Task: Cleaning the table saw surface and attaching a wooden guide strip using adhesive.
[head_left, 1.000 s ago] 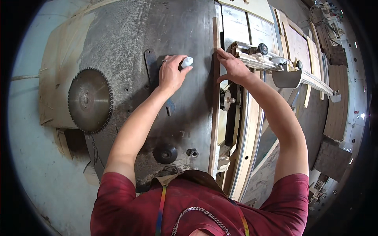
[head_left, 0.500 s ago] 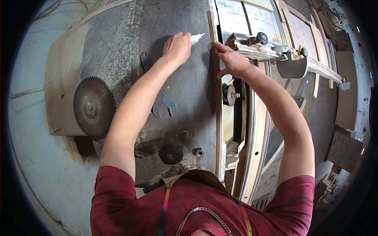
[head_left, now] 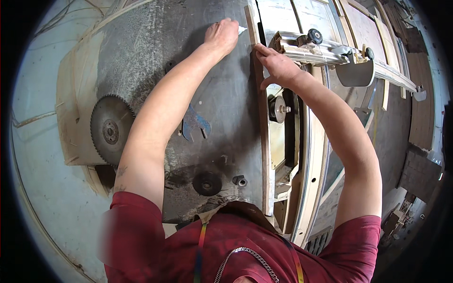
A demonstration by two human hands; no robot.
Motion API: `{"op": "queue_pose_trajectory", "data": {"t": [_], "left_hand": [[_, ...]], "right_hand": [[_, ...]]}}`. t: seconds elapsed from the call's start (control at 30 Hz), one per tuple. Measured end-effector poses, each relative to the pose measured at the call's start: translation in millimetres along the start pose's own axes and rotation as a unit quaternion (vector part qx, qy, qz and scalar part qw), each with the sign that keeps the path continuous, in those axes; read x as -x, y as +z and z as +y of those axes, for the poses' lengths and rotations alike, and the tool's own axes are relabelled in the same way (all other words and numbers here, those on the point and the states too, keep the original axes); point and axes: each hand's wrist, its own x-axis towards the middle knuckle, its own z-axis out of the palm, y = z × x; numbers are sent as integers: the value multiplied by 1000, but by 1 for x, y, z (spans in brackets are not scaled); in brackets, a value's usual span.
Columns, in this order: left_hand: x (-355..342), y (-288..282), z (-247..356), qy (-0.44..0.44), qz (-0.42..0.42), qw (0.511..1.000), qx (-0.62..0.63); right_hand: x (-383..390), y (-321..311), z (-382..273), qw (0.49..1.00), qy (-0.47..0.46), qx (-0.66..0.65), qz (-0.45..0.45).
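Note:
My left hand (head_left: 222, 36) is closed around a small white squeeze bottle (head_left: 242, 30). Only its pointed nozzle shows now, directed at the far part of a long, narrow wooden strip (head_left: 264, 137). The strip runs lengthwise along the right edge of the grey metal saw table (head_left: 226, 127). Across from the bottle, on the right side, my right hand (head_left: 278, 68) holds the strip, its fingertips over the top and its thumb against the side nearer to me. A blue-ended wrench (head_left: 194, 123) lies under my left forearm, partly covered by it.
A round toothed saw blade (head_left: 111, 131) lies at the left. Nearer me are a dark round flange (head_left: 206, 183) and a nut (head_left: 240, 180). Right of the strip, the saw's arbor (head_left: 279, 109) sits in an open housing. A fence with a black knob (head_left: 314, 36) stands beyond my right hand.
My left hand has moved farther away and a little right along the strip, turning so that it covers more of the bottle. My right hand remains on the strip. The whole view has shifted slightly.

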Motion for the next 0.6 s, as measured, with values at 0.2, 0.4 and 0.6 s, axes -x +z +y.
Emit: {"op": "queue_pose_trajectory", "data": {"t": [0.2, 0.4, 0.6], "left_hand": [[-11, -6, 3, 51, 15, 998, -29], [-9, -11, 7, 120, 29, 989, -75], [-6, -6, 9, 166, 52, 978, -116]], "right_hand": [[0, -2, -3, 1000, -9, 6, 9], [-1, -6, -5, 999, 19, -8, -29], [-3, -4, -3, 999, 16, -9, -33]]}}
